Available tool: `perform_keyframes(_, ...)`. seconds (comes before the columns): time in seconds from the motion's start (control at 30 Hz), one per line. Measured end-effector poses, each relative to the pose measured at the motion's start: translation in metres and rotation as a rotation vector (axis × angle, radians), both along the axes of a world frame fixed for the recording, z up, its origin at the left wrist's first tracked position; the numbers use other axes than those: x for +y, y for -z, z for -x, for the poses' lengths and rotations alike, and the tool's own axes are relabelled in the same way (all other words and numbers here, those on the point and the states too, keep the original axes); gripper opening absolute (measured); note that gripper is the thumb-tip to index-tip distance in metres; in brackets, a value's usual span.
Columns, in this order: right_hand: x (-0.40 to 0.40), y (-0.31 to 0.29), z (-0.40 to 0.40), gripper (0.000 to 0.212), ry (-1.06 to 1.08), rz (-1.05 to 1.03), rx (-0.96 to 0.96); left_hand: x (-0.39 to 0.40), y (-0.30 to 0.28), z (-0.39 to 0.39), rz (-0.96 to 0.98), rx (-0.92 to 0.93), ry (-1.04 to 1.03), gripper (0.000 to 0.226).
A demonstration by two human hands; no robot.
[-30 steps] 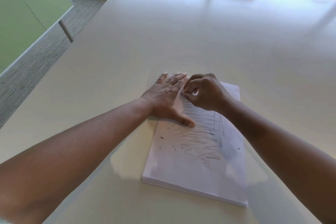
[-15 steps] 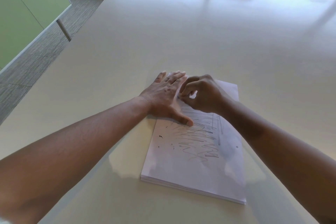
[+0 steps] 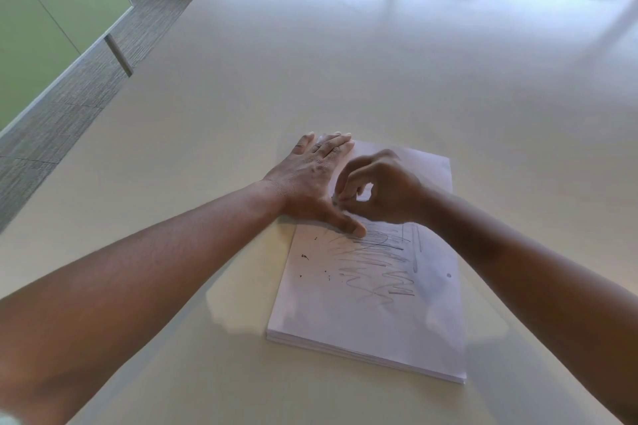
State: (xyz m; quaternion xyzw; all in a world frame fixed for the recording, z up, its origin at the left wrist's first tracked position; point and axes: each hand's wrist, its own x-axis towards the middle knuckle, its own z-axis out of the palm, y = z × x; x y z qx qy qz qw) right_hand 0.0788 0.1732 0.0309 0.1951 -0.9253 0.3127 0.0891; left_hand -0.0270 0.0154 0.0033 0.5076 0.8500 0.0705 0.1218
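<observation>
On the left side of the table [image 3: 241, 97], past its edge, stands a green partition [image 3: 41, 21], well apart from the work. Nearer the middle, our left hand [image 3: 310, 179] lies flat on the far left corner of the stack of paper [image 3: 345, 350]. Its fingers are straight and close together, the thumb is spread toward the pencil scribbles [image 3: 376, 266], and it presses the stack down. Just beside it, our right hand [image 3: 383, 190] arches over the top sheet [image 3: 407, 317] with the fingers curled. Thumb and forefinger pinch a small thing [image 3: 336, 198] against the paper; we cannot tell what it is, perhaps an eraser. The stack lies in the near middle of the table, slightly turned. We judge that the step in hand is rubbing the scribbles away, and most of them are left. The next move calls for short strokes toward the marks, with firm pressure from the left hand, otherwise the top sheet can wrinkle.
</observation>
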Motion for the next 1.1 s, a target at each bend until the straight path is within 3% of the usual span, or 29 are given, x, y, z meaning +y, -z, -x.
perform_keyframes(0.23, 0.006, -0.003, 0.010, 0.006, 0.089, -0.012, 0.065, 0.000, -0.001, -0.001, -0.007, 0.005, 0.005, 0.160)
perform_keyframes(0.4, -0.001, -0.006, 0.001, 0.006, -0.046, -0.039, -0.036, -0.001, -0.001, 0.000, -0.007, -0.002, -0.008, 0.161)
perform_keyframes(0.57, 0.005, -0.007, 0.015, 0.005, 0.039, -0.024, 0.042, 0.001, -0.002, -0.002, -0.012, 0.000, 0.003, 0.162)
perform_keyframes(0.73, -0.004, -0.004, -0.002, 0.008, -0.040, -0.028, -0.065, 0.000, -0.002, -0.002, 0.003, 0.006, -0.001, 0.163)
perform_keyframes(0.93, 0.027, -0.002, 0.014, 0.005, 0.301, -0.032, 0.022, -0.001, -0.003, -0.001, 0.001, 0.002, -0.004, 0.165)
perform_keyframes(1.1, 0.000, -0.006, -0.006, 0.007, 0.096, -0.017, -0.040, -0.001, 0.000, 0.000, -0.016, -0.010, -0.007, 0.163)
